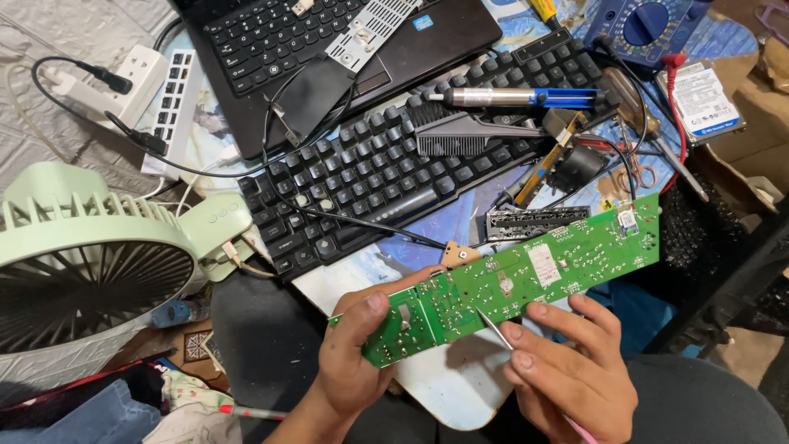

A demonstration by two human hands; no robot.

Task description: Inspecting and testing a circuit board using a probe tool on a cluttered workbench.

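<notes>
Circuit board (526, 275), long, narrow and green, sits in the lower middle of the view, tilted so its far end rises toward 2 o'clock. Left hand (357, 349) grasps the near end, thumb on the top face, fingers curled underneath. Right hand (567, 370) is at 4 o'clock from the board's middle, fingers clenched around a thin metal probe (493, 329) with a pink handle; the fingertips touch the board's lower edge. Probe tip rests on the board's face near its middle.

Outward from the board:
- 12 o'clock, near: black keyboard (386, 173) lying diagonally, a black cable across its keys.
- On the keyboard's upper right: grey brush (464, 136) and a blue-and-silver solder sucker (522, 98), side by side.
- Just above the board, at 12 to 1 o'clock: small dark slotted part (534, 220), beside a tangle of small tools and red and black leads.
- Farther at 11 o'clock: black laptop (329, 49), open flat, with a black flat part and a white strip lying on it.
- 1 o'clock, at the top edge: blue multimeter (645, 25); to its right a bare hard drive (703, 99).
- 9 o'clock, well apart: pale green desk fan (90, 263), cable plugged into its base.
- 10 o'clock, far: white power strip (123, 86) with a black plug, and a white multi-port hub (175, 99) beside it.

Dark-clothed lap shows under both hands.
</notes>
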